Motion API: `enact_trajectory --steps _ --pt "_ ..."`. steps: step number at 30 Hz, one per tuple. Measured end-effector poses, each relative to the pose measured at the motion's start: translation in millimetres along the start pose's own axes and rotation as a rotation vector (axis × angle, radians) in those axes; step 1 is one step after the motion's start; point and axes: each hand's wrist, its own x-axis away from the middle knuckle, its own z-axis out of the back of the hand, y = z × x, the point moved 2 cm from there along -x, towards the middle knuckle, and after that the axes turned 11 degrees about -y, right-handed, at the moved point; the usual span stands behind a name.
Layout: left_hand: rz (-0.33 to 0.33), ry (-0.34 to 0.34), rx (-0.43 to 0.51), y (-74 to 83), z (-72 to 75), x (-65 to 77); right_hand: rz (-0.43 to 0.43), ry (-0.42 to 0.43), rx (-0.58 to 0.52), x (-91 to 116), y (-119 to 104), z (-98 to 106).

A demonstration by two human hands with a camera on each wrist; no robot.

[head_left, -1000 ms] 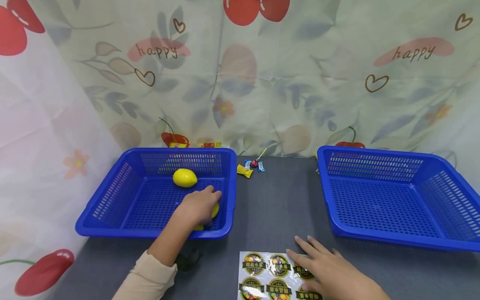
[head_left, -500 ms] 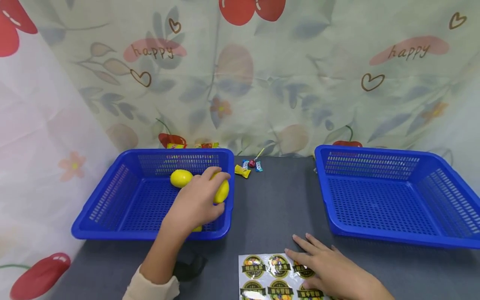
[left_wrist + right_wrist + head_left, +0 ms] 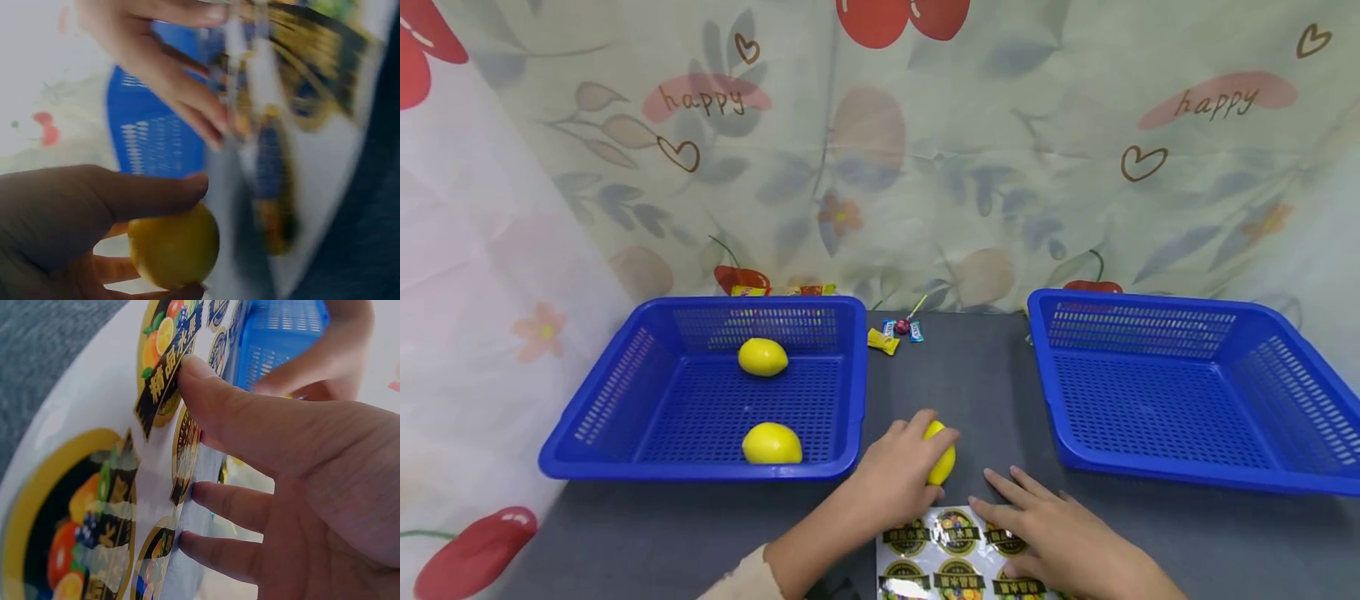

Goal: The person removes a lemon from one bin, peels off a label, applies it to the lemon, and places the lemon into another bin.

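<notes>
My left hand (image 3: 898,471) grips a yellow lemon (image 3: 942,457) over the dark table, between the two baskets and just beyond the sticker sheet. The left wrist view shows the thumb and fingers curled round this lemon (image 3: 175,247). My right hand (image 3: 1056,529) rests with spread, straight fingers on a white sheet of round fruit stickers (image 3: 958,575). In the right wrist view its thumb and fingertips touch the sticker sheet (image 3: 81,406). Two more lemons lie in the left blue basket, a back lemon (image 3: 763,357) and a front lemon (image 3: 772,443).
The left blue basket (image 3: 700,472) and a right blue basket (image 3: 1210,479) stand on the dark table (image 3: 955,375). Several wrapped sweets lie between them at the back, among them a yellow sweet (image 3: 883,342) and a lollipop (image 3: 903,327). A printed curtain (image 3: 940,208) hangs behind.
My left hand has picked a lemon from the left basket, lifted it over the rim and carried it right towards the sticker sheet. My right hand has stayed on the sheet.
</notes>
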Motion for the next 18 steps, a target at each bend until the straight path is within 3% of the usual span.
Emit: enact_trajectory --steps 7,18 --pt "0.035 -0.008 0.022 -11.5 -14.9 -17.8 0.018 -0.008 -0.018 -1 -1 1" --pt "0.024 -0.002 0.132 -18.9 -17.8 -17.6 0.002 -0.002 -0.002 -1 -1 1"
